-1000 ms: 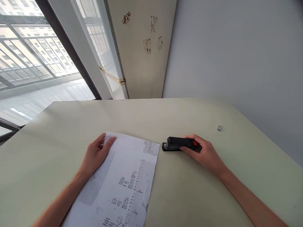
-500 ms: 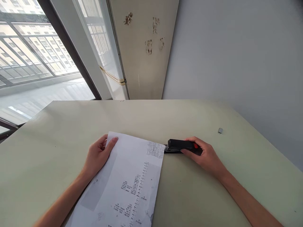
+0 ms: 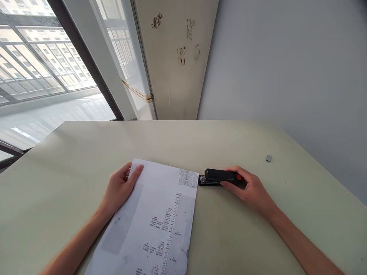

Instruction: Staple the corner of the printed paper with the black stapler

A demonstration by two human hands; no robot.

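White printed paper (image 3: 155,198) lies at a slant in front of me, with dark text and a scribble-like patch at its upper right corner. My left hand (image 3: 122,187) grips its upper left edge, thumb on top and fingers underneath. A black stapler (image 3: 220,176) with a red mark rests on the table to the right of the paper. My right hand (image 3: 249,187) is closed around the stapler's rear end. The stapler's front tip sits right beside the paper's upper right corner, and its jaws are apart. Whether the paper is one sheet or more, I cannot tell.
A small grey block of staples, by its look (image 3: 268,158), lies on the pale table (image 3: 183,141) beyond my right hand. Past the far edge stand a stained cream panel (image 3: 174,84), a grey wall (image 3: 281,68) and, at left, a glazed window (image 3: 43,65).
The paper's corner has drawn slightly left, off the stapler's front end, so more of the stapler base shows. Both hands keep their holds.
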